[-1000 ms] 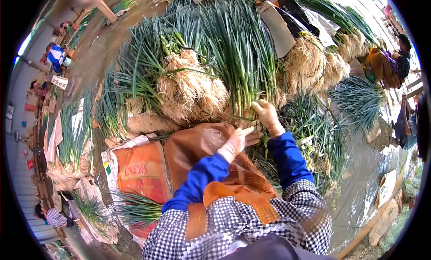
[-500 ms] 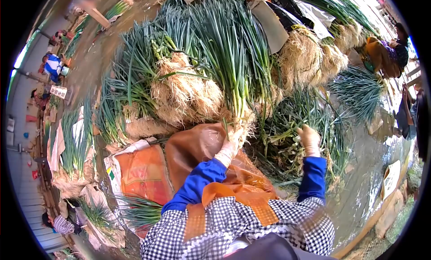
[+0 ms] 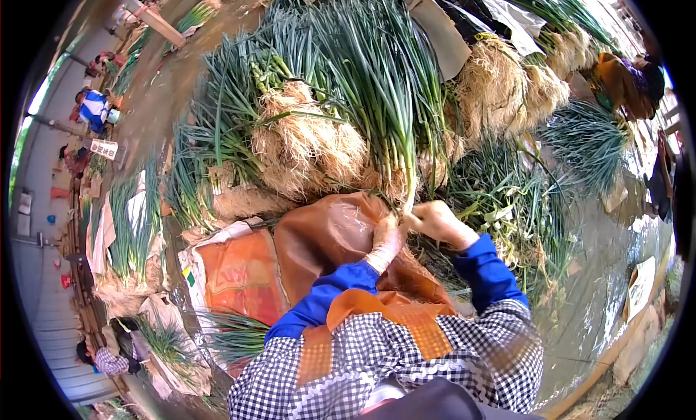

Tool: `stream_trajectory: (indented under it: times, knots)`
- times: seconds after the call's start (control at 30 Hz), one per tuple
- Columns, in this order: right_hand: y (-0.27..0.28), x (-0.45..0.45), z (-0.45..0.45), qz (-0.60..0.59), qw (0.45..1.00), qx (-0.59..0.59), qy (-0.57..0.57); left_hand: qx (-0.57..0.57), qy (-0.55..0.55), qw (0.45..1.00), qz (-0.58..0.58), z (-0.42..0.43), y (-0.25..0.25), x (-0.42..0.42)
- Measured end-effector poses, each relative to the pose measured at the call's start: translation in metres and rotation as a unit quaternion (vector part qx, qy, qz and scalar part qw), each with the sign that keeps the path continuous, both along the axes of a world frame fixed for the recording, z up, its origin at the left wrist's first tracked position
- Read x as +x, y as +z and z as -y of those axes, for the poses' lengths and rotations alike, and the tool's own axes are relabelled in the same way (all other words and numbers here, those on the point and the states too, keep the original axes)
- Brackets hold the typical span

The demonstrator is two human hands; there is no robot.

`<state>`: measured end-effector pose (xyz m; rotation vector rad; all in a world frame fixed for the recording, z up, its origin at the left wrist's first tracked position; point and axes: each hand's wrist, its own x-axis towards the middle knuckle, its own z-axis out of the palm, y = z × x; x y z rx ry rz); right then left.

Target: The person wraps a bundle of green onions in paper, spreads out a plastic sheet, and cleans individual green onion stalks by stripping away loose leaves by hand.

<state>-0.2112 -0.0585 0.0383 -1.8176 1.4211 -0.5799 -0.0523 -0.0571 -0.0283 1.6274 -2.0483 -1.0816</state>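
My left hand [image 3: 388, 239] is closed around the root end of a green onion [image 3: 410, 177], whose pale stem rises from the fingers and whose long leaves lie over the heap behind. Right beside it, my right hand [image 3: 441, 224] is closed with its fingertips pinching at the base of that stem; the exact spot of the pinch is partly hidden. A brown apron [image 3: 330, 235] covers my lap below both hands. Just beyond sits a big bundle of green onions with tangled, straw-coloured roots [image 3: 304, 148].
Loose stripped leaves [image 3: 507, 217] are piled to the right. More rooted bundles [image 3: 496, 86] stand behind, near a black and white sack [image 3: 464, 18]. An orange sack [image 3: 243, 275] lies at left. Wet floor [image 3: 587, 275] runs along the right, and other people sit at both sides.
My right hand has come left from over the leaf pile to the stem base beside my left hand. The left hand keeps its grip, and the view has shifted slightly.
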Motion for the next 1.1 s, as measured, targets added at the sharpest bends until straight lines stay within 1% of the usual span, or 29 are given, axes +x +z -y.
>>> stream_trajectory:
  times: [0.03,0.07,0.1,0.13,0.17,0.2,0.23,0.27,0.33,0.37,0.4,0.43,0.47,0.5,0.53,0.6,0.63,0.67,0.73,0.77,0.8,0.83,0.87,0.9,0.97,1.0,1.03,1.07,1.1]
  knots:
    - [0.028,-0.015,-0.006,0.044,0.992,0.116,0.036,-0.005,0.061,0.996,-0.067,-0.001,0.020,-0.003]
    - [0.049,-0.028,-0.010,0.085,0.966,0.231,0.074,0.018,0.081,0.997,0.000,0.008,-0.005,-0.003]
    - [0.050,-0.037,-0.006,0.005,0.983,0.182,0.028,-0.031,0.075,0.996,-0.046,0.009,-0.003,-0.005]
    - [0.050,-0.051,-0.001,-0.077,0.988,0.135,-0.019,-0.076,0.067,0.991,-0.092,0.005,0.002,-0.007]
    - [-0.021,-0.075,0.009,-0.249,0.963,-0.027,-0.097,-0.074,0.067,0.990,-0.097,0.002,0.006,-0.012]
    - [-0.014,-0.071,0.026,-0.368,0.916,0.020,-0.156,-0.038,0.054,0.997,-0.034,-0.001,0.010,-0.014]
    - [-0.001,-0.052,0.033,-0.300,0.935,0.017,-0.186,-0.008,0.041,0.999,0.030,0.003,0.016,-0.016]
    - [0.006,-0.032,0.039,-0.230,0.950,0.014,-0.210,-0.062,0.035,0.996,0.059,-0.003,0.023,-0.018]
    - [-0.006,-0.007,0.058,-0.318,0.939,0.024,-0.129,-0.064,-0.003,0.995,0.077,-0.004,0.031,-0.018]
    - [-0.027,-0.003,0.067,-0.332,0.935,0.015,-0.119,-0.075,-0.003,0.994,0.077,-0.004,0.025,-0.019]
    - [-0.040,-0.001,0.072,-0.308,0.943,-0.022,-0.120,0.005,-0.047,0.994,0.098,-0.001,0.044,-0.015]
    - [-0.045,0.000,0.075,-0.234,0.961,-0.001,-0.149,0.116,-0.014,0.990,-0.077,0.000,0.025,-0.014]
    - [-0.051,0.001,0.075,-0.158,0.972,0.023,-0.175,0.225,0.020,0.942,-0.249,-0.002,0.005,-0.012]
    - [-0.054,0.001,0.068,0.112,0.972,0.094,-0.186,0.500,0.037,0.767,-0.400,0.006,0.008,-0.006]
    - [-0.053,0.000,0.061,0.333,0.915,0.169,-0.153,0.551,0.036,0.653,-0.518,0.009,0.033,-0.005]
    - [-0.068,0.007,0.055,0.371,0.890,0.173,-0.202,0.558,0.052,0.601,-0.569,0.009,-0.019,-0.008]
    - [-0.064,0.012,0.049,0.199,0.942,0.118,-0.242,0.517,0.125,0.668,-0.520,0.001,-0.020,-0.014]
    - [-0.074,0.013,0.048,-0.158,0.957,-0.137,-0.201,0.480,0.128,0.723,-0.481,-0.003,-0.020,-0.015]
    - [-0.037,0.022,0.036,-0.240,0.949,-0.074,-0.191,0.486,0.185,0.700,-0.489,0.000,-0.022,-0.015]
    - [-0.037,0.020,0.026,-0.249,0.957,-0.044,-0.144,0.502,0.222,0.678,-0.489,0.005,-0.021,-0.013]
    - [-0.051,0.014,0.009,-0.117,0.976,-0.134,-0.123,0.516,0.261,0.653,-0.489,0.008,-0.015,-0.011]
    - [-0.034,0.010,-0.011,0.076,0.986,-0.090,-0.120,0.504,0.244,0.663,-0.498,0.009,-0.022,-0.008]
    - [-0.046,-0.023,-0.022,0.188,0.965,0.019,-0.182,0.492,0.226,0.671,-0.507,0.009,-0.029,-0.007]
    - [-0.057,-0.055,-0.034,0.298,0.911,0.110,-0.261,0.484,0.213,0.675,-0.514,0.008,-0.021,-0.009]
    - [-0.001,-0.091,-0.053,0.328,0.849,0.064,-0.409,0.480,0.199,0.681,-0.515,0.008,-0.007,-0.004]
    - [-0.026,-0.132,-0.059,-0.004,0.899,0.027,-0.438,0.512,0.163,0.651,-0.536,0.009,-0.005,0.000]
    - [-0.047,-0.165,-0.064,-0.319,0.857,0.123,-0.386,0.543,0.124,0.618,-0.555,0.010,-0.004,0.002]
    - [-0.056,-0.170,-0.070,-0.371,0.859,0.119,-0.333,0.546,0.120,0.617,-0.554,0.008,-0.003,0.003]
    - [-0.056,-0.154,-0.059,-0.278,0.895,0.046,-0.345,0.562,0.090,0.585,-0.578,0.010,-0.001,0.003]
